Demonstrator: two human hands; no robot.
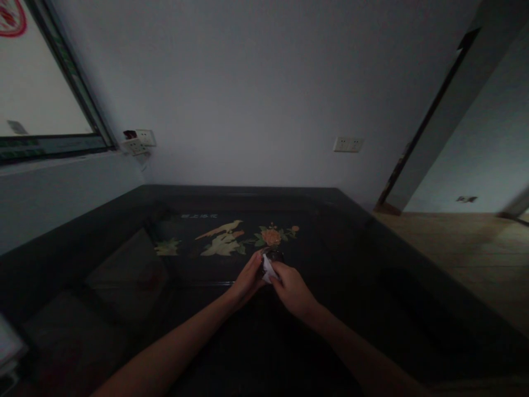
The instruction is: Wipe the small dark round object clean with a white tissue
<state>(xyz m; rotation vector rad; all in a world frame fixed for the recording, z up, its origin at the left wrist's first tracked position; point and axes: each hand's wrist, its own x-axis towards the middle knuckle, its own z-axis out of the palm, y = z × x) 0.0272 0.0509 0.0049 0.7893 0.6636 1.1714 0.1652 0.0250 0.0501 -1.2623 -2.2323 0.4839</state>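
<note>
Both of my hands meet over the middle of a glossy black table (330, 275). My left hand (249, 275) is closed around the left side of a small, dark, shiny object (275, 255), perhaps a glass or jar; its exact kind is too dim to tell. Pinched in my right hand (292, 285) is a piece of white tissue or cloth (268, 270), pressed against that object's near side. My fingers cover much of both things. Just beyond them, the tabletop bears a picture of an orange flower (271, 237) and pale birds (223, 240).
Behind the table rises a pale wall (248, 99) with a double socket (348, 144) at right and more sockets (144, 137) at left. A window (45, 82) is upper left. Wooden floor (458, 248) lies to the right. A whitish thing (9, 342) shows at lower left.
</note>
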